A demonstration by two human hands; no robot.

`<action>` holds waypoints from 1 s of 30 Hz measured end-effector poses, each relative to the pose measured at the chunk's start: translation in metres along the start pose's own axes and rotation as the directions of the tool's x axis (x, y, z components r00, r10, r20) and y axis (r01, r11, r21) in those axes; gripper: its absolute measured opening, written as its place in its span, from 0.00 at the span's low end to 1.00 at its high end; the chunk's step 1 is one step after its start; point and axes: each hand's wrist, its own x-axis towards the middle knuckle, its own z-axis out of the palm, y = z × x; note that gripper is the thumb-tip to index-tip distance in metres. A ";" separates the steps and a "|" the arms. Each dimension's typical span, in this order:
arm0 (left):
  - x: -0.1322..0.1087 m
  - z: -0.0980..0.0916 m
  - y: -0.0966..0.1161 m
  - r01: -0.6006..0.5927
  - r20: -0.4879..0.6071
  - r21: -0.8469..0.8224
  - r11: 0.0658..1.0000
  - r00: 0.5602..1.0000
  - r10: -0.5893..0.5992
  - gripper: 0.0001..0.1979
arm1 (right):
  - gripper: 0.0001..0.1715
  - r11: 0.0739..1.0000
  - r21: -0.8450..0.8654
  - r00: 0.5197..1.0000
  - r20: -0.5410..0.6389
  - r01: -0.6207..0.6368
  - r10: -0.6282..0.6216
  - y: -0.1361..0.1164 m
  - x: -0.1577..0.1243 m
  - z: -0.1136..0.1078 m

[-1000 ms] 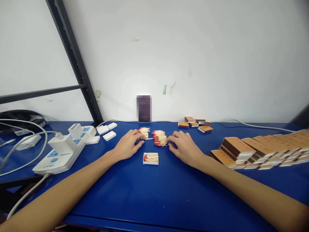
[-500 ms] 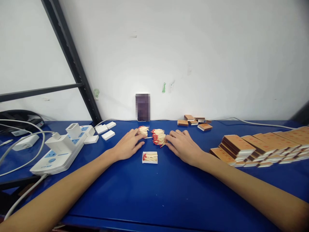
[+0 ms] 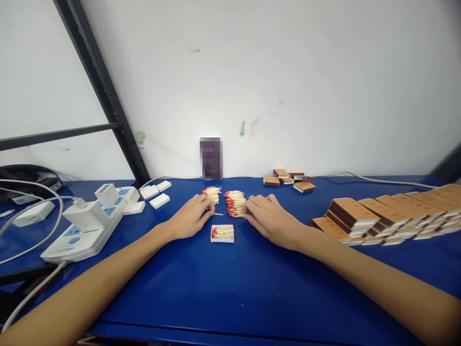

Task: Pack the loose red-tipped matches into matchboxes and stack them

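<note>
a pale, scuffed wall (image 3: 288,57) is filling the background, and a glossy blue desk (image 3: 230,288) is stretching below, its far edge meeting the wall. a dark metal frame (image 3: 103,81) is slanting up from the far edge, left of centre. a long stack of orange-brown matchboxes (image 3: 389,211) is lying toward the desk's right edge. a white power strip (image 3: 90,238), bearing white plugs (image 3: 91,216), is sitting toward the left edge. the left hand (image 3: 190,216) and the right hand (image 3: 275,221) are resting over the desk's middle, well back from the near edge, fingers facing each other. a dark, pixelated panel (image 3: 211,158) is standing upright at the far edge. loose matchboxes (image 3: 304,186) are lying right of it along that edge, and several small white blocks (image 3: 159,201) are lying left of it. between the hands, a larger pile of red-tipped matches (image 3: 235,203) is lying beside the right hand, whose fingers are bending together and touching its side; whether they are gripping a match, i cannot tell. closer to the near edge, an open white tray (image 3: 222,240) is holding more matches (image 3: 224,232). a smaller match pile (image 3: 212,193) is lying just beyond the left fingers, which are pinching a single match (image 3: 219,214) by one end.
</note>
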 end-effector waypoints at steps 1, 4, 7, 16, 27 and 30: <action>0.000 -0.001 0.001 -0.007 0.003 0.016 1.000 1.000 0.007 0.10 | 0.11 1.000 0.024 1.000 -0.001 -0.004 0.004 -0.003 0.000 -0.002; -0.001 -0.003 0.005 -0.022 -0.009 0.051 0.998 1.000 0.022 0.11 | 0.09 0.993 0.118 0.999 -0.046 -0.020 0.025 -0.016 0.003 -0.007; -0.002 -0.004 0.008 -0.037 -0.060 0.039 0.999 0.997 0.039 0.11 | 0.06 0.976 0.216 0.997 -0.068 -0.006 0.021 -0.030 0.005 -0.008; -0.005 -0.011 0.024 -0.119 -0.191 -0.127 0.985 0.977 0.094 0.09 | 0.08 0.954 0.299 0.999 -0.047 0.015 -0.001 -0.040 0.003 -0.004; -0.012 -0.013 0.036 -0.178 -0.072 -0.227 0.957 0.984 0.165 0.04 | 0.07 0.994 -0.088 0.997 -0.050 -0.063 0.059 -0.009 -0.005 0.002; -0.012 -0.013 0.036 -0.197 -0.067 -0.237 0.951 0.980 0.187 0.02 | 0.10 0.984 -0.162 0.997 -0.037 -0.067 0.062 -0.011 -0.002 0.005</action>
